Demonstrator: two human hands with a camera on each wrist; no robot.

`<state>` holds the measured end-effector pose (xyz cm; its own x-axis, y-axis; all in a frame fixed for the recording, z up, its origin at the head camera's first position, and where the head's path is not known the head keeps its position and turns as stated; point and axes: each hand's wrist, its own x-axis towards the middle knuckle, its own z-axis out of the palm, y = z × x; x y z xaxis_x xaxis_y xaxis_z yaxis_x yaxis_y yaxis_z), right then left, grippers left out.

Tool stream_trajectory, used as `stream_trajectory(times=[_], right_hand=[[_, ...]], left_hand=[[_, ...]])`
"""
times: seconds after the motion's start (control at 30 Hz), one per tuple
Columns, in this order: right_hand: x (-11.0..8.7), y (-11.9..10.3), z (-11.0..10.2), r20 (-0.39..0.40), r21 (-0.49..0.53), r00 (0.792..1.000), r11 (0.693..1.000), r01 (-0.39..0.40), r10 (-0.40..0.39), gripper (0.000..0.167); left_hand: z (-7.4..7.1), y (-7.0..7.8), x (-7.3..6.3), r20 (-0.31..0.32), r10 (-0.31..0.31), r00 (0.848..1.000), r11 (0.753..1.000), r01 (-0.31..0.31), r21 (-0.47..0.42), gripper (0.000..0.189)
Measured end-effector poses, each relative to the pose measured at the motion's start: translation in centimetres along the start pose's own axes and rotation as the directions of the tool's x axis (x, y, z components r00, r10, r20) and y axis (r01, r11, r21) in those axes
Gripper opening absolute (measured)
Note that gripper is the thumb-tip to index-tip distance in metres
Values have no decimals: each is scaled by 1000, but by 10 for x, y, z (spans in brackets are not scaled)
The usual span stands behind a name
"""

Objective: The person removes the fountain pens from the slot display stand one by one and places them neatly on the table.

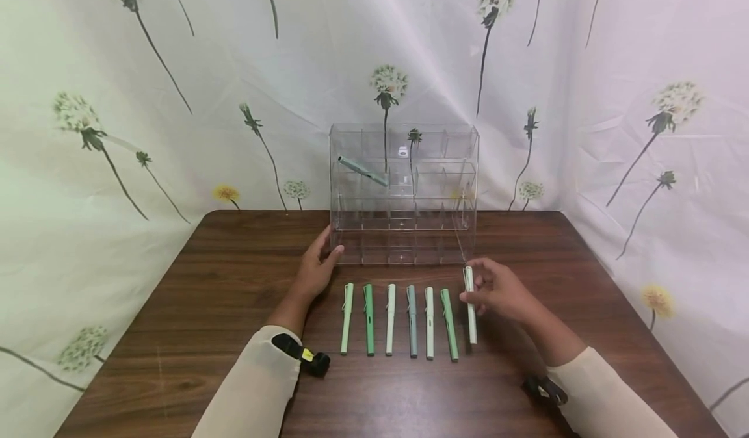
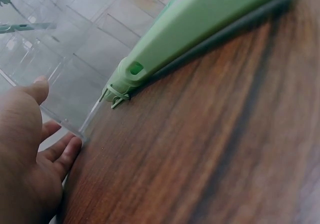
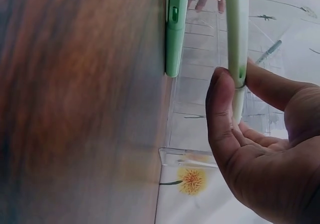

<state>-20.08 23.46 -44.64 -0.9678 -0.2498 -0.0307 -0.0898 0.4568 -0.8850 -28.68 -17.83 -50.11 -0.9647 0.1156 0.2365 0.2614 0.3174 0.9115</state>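
My left hand (image 1: 317,268) holds the lower left corner of a clear tiered pen organizer (image 1: 404,230), thumb at the front and fingers along the side, as the left wrist view also shows. Between the thumb and fingers of my right hand (image 1: 497,288) is a pale, whitish-green pen (image 1: 471,308), pinched nearly upright at the right of a row. That row holds several capped pens lying on the table, among them a light green pen (image 1: 347,321), a dark green pen (image 1: 368,321), a grey-blue pen (image 1: 412,321) and a mid-green pen (image 1: 449,324).
A teal pen (image 1: 363,171) lies slanted in an upper left part of the organizer. The dark wooden table (image 1: 234,373) reaches back to a pale curtain (image 1: 328,48) printed with dandelions. Each wrist carries a black strap (image 1: 287,345).
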Motion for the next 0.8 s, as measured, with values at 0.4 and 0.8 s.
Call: stream_trajectory(times=[0.4,0.8], right_hand=[[2,16,4,62,34,998,999,-8,6,76],[3,24,5,101,-64,995,998,-5,11,72]], left_hand=[[1,-1,1,-12,7,1000,1000,-7,-5,68],[0,-2,1,-9,6,1000,1000,-6,-16,68]])
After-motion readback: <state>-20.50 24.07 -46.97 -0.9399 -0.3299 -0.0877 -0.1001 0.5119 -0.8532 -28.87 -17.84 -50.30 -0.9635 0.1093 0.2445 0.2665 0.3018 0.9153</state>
